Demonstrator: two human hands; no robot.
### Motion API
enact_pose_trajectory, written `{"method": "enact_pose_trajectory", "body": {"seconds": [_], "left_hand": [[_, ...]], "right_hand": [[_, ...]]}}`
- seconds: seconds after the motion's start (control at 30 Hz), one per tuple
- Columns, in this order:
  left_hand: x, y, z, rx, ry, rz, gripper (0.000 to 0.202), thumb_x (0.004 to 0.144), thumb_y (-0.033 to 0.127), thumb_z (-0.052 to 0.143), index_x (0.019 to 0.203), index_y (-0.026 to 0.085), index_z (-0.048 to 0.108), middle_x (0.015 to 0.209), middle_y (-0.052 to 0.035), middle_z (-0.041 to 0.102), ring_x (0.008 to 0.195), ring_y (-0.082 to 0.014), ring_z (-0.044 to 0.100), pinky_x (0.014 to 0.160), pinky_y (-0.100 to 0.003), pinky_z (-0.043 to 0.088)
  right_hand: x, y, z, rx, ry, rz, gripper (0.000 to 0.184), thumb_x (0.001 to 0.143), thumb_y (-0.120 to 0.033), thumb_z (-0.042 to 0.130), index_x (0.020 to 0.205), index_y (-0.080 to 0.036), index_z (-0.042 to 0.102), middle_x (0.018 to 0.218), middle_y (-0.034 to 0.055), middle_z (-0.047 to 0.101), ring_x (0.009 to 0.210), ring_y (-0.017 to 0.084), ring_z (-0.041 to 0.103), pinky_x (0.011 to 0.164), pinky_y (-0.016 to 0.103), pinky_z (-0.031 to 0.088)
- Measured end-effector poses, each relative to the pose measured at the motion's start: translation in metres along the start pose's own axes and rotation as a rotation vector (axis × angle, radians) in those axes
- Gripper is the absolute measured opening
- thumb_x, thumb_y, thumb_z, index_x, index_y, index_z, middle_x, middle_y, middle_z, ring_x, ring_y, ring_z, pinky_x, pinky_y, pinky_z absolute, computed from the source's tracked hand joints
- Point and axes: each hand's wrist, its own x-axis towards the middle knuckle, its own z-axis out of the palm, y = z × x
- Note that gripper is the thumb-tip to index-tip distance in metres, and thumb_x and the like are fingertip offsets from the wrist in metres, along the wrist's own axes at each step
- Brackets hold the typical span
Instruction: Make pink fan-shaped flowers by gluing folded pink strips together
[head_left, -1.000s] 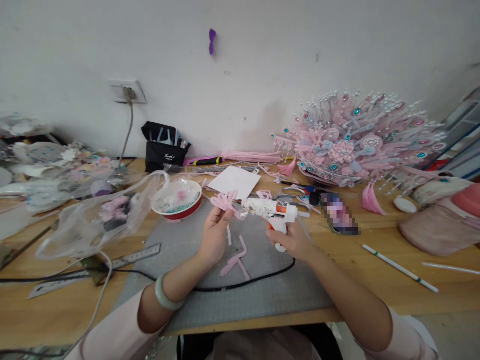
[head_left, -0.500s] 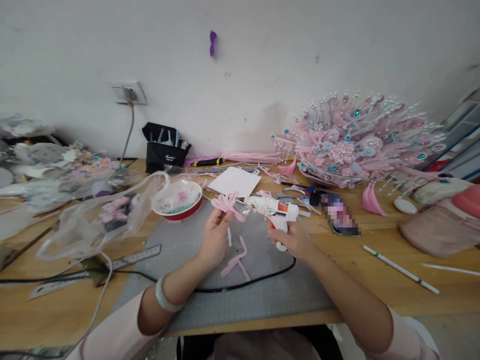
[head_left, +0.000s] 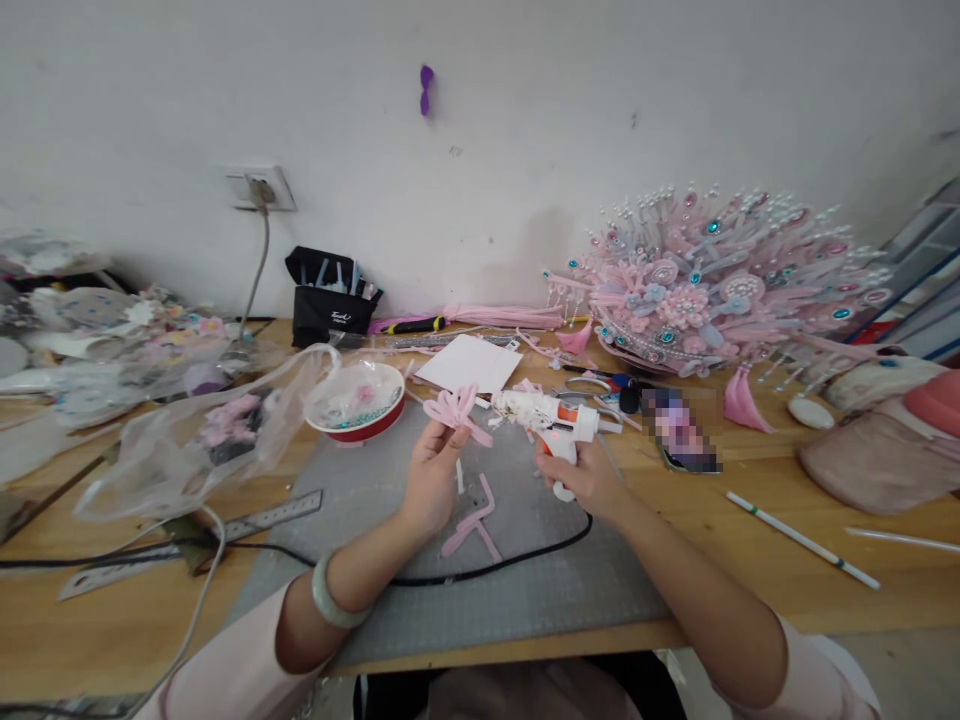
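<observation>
My left hand (head_left: 433, 478) pinches a pink looped pipe-cleaner flower (head_left: 454, 408) between thumb and fingers. My right hand (head_left: 589, 478) is wrapped round the handle of a white and orange hot glue gun (head_left: 551, 418), whose glue-crusted nozzle points left, close to the flower. Whether the tip touches the flower I cannot tell. Below them, bent pink pipe-cleaner pieces (head_left: 474, 525) lie on a grey cutting mat (head_left: 360, 560). The gun's black cord runs across the mat beneath both hands.
Left of the mat stand a red-and-white bowl (head_left: 360, 432) of beads and a plastic bag (head_left: 169, 440), with a metal ruler (head_left: 281, 512) nearby. A white card (head_left: 471, 364) lies behind. To the right are a phone (head_left: 681, 430), a marker pen (head_left: 802, 540) and a large pink beaded headdress (head_left: 697, 300).
Almost nothing differs. The flower and glue gun stay close together, with only a very slight shift of the hands.
</observation>
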Motion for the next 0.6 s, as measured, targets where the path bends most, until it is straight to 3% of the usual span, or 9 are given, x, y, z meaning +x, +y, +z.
{"method": "enact_pose_trajectory", "body": {"seconds": [0.6], "left_hand": [[0.0015,-0.0003,0.0001,0.02,0.01,0.031,0.023,0.072,0.029,0.061,0.093,0.02,0.062,0.099,-0.0023,0.064,0.093,-0.0161,0.055,0.085,-0.027,0.037]], "right_hand": [[-0.003,0.0009,0.0006,-0.043,-0.052,-0.064,0.017,0.068,-0.03,0.049,0.057,-0.019,0.043,0.046,-0.004,0.044,0.045,0.01,0.041,0.046,0.023,0.035]]}}
